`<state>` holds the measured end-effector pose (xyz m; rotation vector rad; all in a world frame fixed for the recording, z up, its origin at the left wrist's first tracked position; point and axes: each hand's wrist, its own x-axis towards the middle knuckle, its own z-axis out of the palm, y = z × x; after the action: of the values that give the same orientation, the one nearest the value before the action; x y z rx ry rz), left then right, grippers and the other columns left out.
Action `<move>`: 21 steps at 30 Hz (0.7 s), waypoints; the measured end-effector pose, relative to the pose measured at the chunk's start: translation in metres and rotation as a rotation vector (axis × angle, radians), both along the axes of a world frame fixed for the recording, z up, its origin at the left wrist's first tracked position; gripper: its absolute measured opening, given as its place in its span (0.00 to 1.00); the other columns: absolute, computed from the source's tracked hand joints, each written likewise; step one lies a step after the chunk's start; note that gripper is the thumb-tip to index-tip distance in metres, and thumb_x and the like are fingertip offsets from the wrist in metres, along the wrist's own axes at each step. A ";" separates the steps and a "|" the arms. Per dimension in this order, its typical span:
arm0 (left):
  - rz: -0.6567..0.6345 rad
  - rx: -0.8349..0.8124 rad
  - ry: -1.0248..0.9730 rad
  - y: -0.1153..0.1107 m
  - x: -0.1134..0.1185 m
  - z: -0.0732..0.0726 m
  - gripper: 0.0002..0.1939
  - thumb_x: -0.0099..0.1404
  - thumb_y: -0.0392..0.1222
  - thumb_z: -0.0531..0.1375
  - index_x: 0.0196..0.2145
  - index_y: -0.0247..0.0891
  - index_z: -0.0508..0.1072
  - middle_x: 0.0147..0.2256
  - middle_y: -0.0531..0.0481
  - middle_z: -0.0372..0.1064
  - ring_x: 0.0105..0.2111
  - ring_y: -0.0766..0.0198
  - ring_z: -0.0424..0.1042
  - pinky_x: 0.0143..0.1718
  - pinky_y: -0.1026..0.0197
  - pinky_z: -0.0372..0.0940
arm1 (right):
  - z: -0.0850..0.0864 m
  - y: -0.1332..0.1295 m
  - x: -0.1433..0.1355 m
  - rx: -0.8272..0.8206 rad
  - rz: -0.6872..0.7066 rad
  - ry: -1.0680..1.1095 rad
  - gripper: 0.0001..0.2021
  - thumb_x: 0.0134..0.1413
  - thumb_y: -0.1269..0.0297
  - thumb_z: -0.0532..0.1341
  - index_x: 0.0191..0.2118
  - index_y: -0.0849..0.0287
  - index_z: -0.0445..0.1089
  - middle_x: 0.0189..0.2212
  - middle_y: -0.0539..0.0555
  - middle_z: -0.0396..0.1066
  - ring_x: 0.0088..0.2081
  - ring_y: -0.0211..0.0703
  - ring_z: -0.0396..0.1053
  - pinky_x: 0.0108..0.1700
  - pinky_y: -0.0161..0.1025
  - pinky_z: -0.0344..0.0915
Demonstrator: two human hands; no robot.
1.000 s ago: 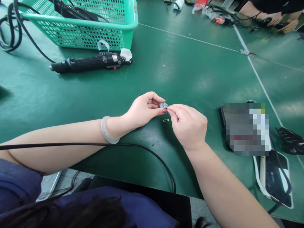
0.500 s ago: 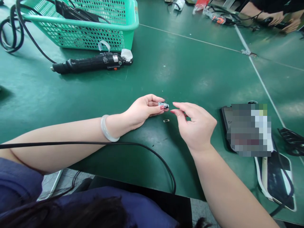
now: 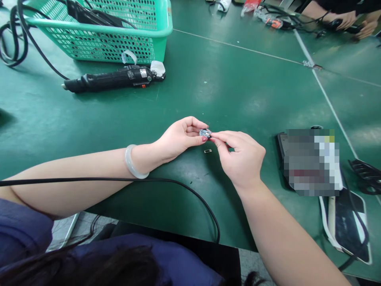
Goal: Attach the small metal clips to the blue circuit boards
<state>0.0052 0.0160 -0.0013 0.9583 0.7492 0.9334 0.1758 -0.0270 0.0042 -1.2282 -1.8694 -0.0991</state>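
Between the thumb and fingers of my left hand [image 3: 186, 135] is a small grey-and-black part [image 3: 204, 133], too small to name its exact kind. My right hand [image 3: 242, 157] is closed in a pinch, its thumb and index fingertips meeting the right end of that same part. Just below the fingertips, a small flat piece with a pale metallic rim and dark middle [image 3: 207, 151] lies on the green table [image 3: 184, 95].
A green perforated basket [image 3: 104, 37] with black items stands at the upper left, a black electric screwdriver [image 3: 110, 78] before it. One black cable [image 3: 166, 180] crosses my left forearm. Phone-like devices [image 3: 351, 222] lie at right. A co-worker's hands [image 3: 354, 26] show top right.
My right hand has moved left, and its parted thumb and index finger have closed on the end of the small part. The part has turned slightly in my left hand.
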 end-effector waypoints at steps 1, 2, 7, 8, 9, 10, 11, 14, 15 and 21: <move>0.000 -0.001 0.007 0.000 0.000 0.000 0.17 0.50 0.28 0.70 0.36 0.32 0.70 0.33 0.51 0.76 0.35 0.70 0.75 0.48 0.58 0.69 | 0.000 0.000 -0.001 -0.006 0.002 0.004 0.07 0.59 0.69 0.62 0.35 0.55 0.80 0.34 0.50 0.80 0.35 0.42 0.77 0.40 0.40 0.72; 0.000 -0.001 0.014 0.000 0.000 0.001 0.17 0.50 0.27 0.70 0.35 0.32 0.70 0.33 0.51 0.76 0.34 0.70 0.75 0.47 0.58 0.69 | 0.000 0.000 -0.001 -0.013 0.005 0.009 0.07 0.59 0.69 0.62 0.35 0.55 0.80 0.34 0.50 0.81 0.35 0.42 0.77 0.40 0.40 0.72; 0.009 -0.006 0.036 -0.001 0.001 0.003 0.14 0.53 0.26 0.69 0.35 0.32 0.69 0.30 0.52 0.76 0.32 0.71 0.76 0.45 0.60 0.70 | 0.002 -0.001 -0.003 -0.048 0.005 0.044 0.06 0.60 0.68 0.63 0.36 0.54 0.79 0.35 0.50 0.80 0.36 0.41 0.77 0.40 0.40 0.72; 0.016 -0.012 0.039 -0.001 0.001 0.004 0.13 0.54 0.26 0.68 0.35 0.31 0.69 0.30 0.52 0.76 0.32 0.71 0.76 0.45 0.60 0.70 | 0.003 -0.001 -0.003 -0.061 -0.002 0.055 0.06 0.59 0.67 0.63 0.36 0.54 0.79 0.34 0.50 0.80 0.36 0.41 0.76 0.40 0.40 0.72; 0.027 -0.019 0.042 -0.001 0.001 0.005 0.13 0.55 0.26 0.67 0.35 0.31 0.69 0.30 0.52 0.76 0.32 0.71 0.76 0.45 0.60 0.70 | 0.004 -0.002 -0.002 -0.080 -0.009 0.064 0.05 0.59 0.67 0.64 0.36 0.54 0.79 0.34 0.49 0.80 0.35 0.41 0.76 0.39 0.40 0.71; 0.040 -0.026 0.048 -0.001 0.001 0.005 0.12 0.55 0.25 0.66 0.36 0.31 0.69 0.30 0.52 0.76 0.32 0.71 0.76 0.45 0.60 0.70 | 0.005 -0.002 0.000 -0.111 -0.009 0.063 0.05 0.58 0.68 0.64 0.35 0.54 0.79 0.33 0.49 0.80 0.34 0.41 0.76 0.38 0.40 0.71; 0.054 -0.033 0.057 -0.001 0.001 0.006 0.12 0.56 0.25 0.66 0.36 0.31 0.68 0.30 0.52 0.76 0.32 0.71 0.76 0.45 0.60 0.70 | 0.006 -0.002 0.003 -0.153 0.001 0.049 0.04 0.57 0.68 0.65 0.34 0.54 0.79 0.32 0.49 0.80 0.34 0.41 0.75 0.37 0.40 0.70; 0.080 -0.038 0.099 -0.001 0.001 0.006 0.12 0.57 0.23 0.64 0.36 0.32 0.68 0.30 0.52 0.75 0.33 0.70 0.77 0.45 0.59 0.70 | 0.005 0.000 0.012 -0.341 0.078 -0.065 0.04 0.51 0.71 0.68 0.33 0.54 0.78 0.32 0.48 0.78 0.36 0.43 0.73 0.39 0.41 0.69; 0.083 -0.033 0.115 -0.001 0.001 0.007 0.12 0.58 0.23 0.64 0.36 0.32 0.67 0.30 0.53 0.75 0.33 0.70 0.77 0.45 0.59 0.70 | 0.004 0.002 0.015 -0.411 0.096 -0.103 0.05 0.50 0.71 0.68 0.33 0.54 0.78 0.33 0.49 0.78 0.37 0.44 0.73 0.39 0.41 0.68; 0.090 0.048 0.206 -0.002 0.001 0.006 0.11 0.59 0.22 0.62 0.36 0.32 0.66 0.31 0.54 0.72 0.31 0.72 0.75 0.43 0.61 0.70 | -0.002 0.011 0.016 -0.649 0.065 -0.214 0.05 0.53 0.72 0.63 0.29 0.56 0.74 0.31 0.51 0.73 0.36 0.44 0.70 0.38 0.42 0.64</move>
<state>0.0065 0.0141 0.0049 1.0814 0.9541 0.9429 0.1919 -0.0163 0.0020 -1.6299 -2.2131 0.4640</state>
